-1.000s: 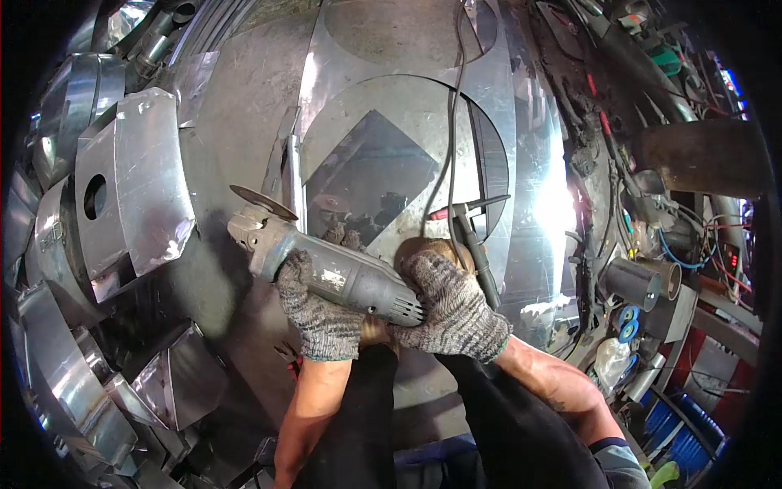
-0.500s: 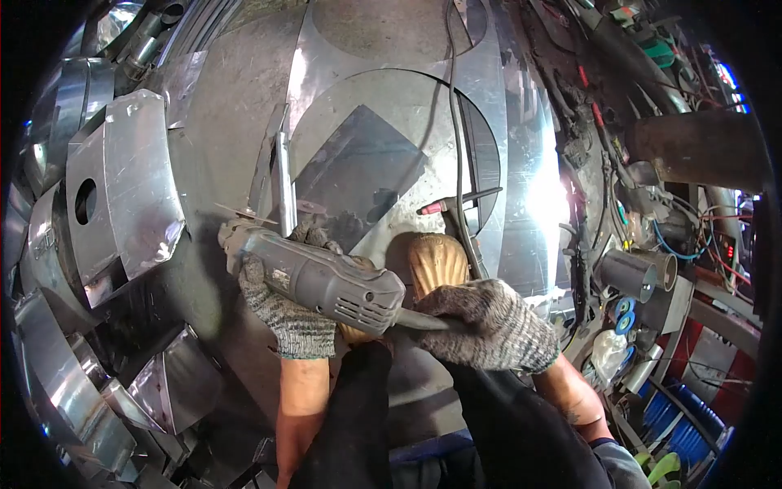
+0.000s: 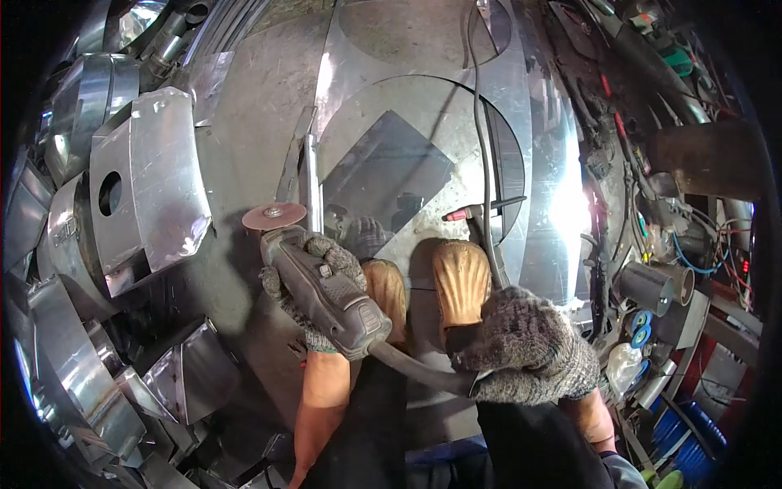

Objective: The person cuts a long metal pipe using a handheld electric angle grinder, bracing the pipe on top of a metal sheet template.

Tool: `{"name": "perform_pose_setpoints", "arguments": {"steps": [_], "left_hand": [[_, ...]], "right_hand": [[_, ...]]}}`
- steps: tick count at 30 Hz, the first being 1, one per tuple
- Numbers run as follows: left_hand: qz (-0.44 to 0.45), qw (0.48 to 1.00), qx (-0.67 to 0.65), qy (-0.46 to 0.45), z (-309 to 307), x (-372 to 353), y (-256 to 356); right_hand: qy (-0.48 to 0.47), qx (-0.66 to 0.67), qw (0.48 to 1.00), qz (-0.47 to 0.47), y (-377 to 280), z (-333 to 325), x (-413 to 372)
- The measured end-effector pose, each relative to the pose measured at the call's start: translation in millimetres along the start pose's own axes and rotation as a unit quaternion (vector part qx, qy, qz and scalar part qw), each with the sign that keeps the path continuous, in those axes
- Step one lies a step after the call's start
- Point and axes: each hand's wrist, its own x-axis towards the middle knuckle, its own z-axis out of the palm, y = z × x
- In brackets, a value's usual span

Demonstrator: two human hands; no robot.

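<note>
Within the left hand (image 3: pixel 332 257), fingers clamped round its body, sits the angle grinder (image 3: pixel 342 308), its disc (image 3: pixel 274 216) just beyond the fingertips, beside an upright metal strip (image 3: pixel 311 183). The right hand (image 3: pixel 529 346) has its fingers closed on the grinder's cable (image 3: pixel 415 371).

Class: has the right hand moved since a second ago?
Yes. The right hand slid back off the grinder onto its cord, away from the round metal sheet.

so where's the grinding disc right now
Head view, left of centre: the grinding disc sits at the front end of the angle grinder gripped in the left hand, just left of the narrow metal strip.
</note>
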Motion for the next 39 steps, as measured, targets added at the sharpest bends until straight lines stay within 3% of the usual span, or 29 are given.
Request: {"name": "perform_pose_setpoints", "arguments": {"steps": [1, 3, 5, 7, 9, 11, 13, 15, 18, 22, 24, 27, 30, 39], "left_hand": [[-0.004, 1.0, 0.01, -0.015, -7.3, 0.7, 4.5], [-0.008, 0.999, 0.021, -0.031, -5.4, 2.4, 6.2], [-0.004, 0.999, 0.033, -0.027, -3.4, 1.0, 3.4], [0.015, 0.999, 0.032, -0.006, -1.2, -1.0, -0.9], [0.035, 0.999, 0.028, 0.012, 5.8, -0.3, -7.3], [0.029, 0.993, 0.097, -0.06, 15.4, 4.9, -16.2], [0.053, 0.992, 0.109, -0.043, 11.0, 4.9, -14.1], [0.075, 0.989, 0.122, -0.022, 19.8, 5.3, -18.7], [0.074, 0.992, 0.103, -0.018, 25.9, 7.4, -25.0], [0.059, 0.987, 0.147, -0.023, 14.0, 3.7, -20.1], [0.051, 0.987, 0.149, -0.032, 17.4, 2.4, -21.7], [0.065, 0.99, 0.125, 0.02, 22.0, 1.6, -25.4], [0.074, 0.988, 0.137, 0.019, 25.8, 4.4, -28.3], [0.072, 0.979, 0.186, 0.032, 32.8, 1.3, -28.8]], "right_hand": [[0.004, 0.065, 0.998, 0.008, -0.1, 1.7, 2.1], [-0.043, 0.075, 0.994, 0.061, -9.5, -5.9, 12.9], [-0.05, 0.273, 0.925, 0.258, -11.0, -1.6, 17.5], [-0.054, 0.284, 0.91, 0.296, 2.1, 11.3, 29.7], [-0.096, 0.341, 0.832, 0.426, 10.5, 16.0, 55.6], [-0.122, 0.343, 0.839, 0.405, 25.8, 32.0, 58.5], [-0.076, 0.537, 0.76, 0.359, 30.9, 42.4, 56.2], [-0.078, 0.516, 0.772, 0.361, 33.3, 49.4, 52.9], [0.015, 0.522, 0.81, 0.267, 46.3, 72.7, 35.3], [-0.012, 0.511, 0.805, 0.3, 41.4, 75.6, 25.5], [0.024, 0.466, 0.853, 0.233, 35.7, 80.4, 23.2], [0.053, 0.439, 0.864, 0.24, 31.4, 81.0, 21.7], [0.048, 0.503, 0.828, 0.243, 33.6, 80.2, 21.5], [0.04, 0.488, 0.832, 0.26, 37.2, 79.5, 18.8]]}}
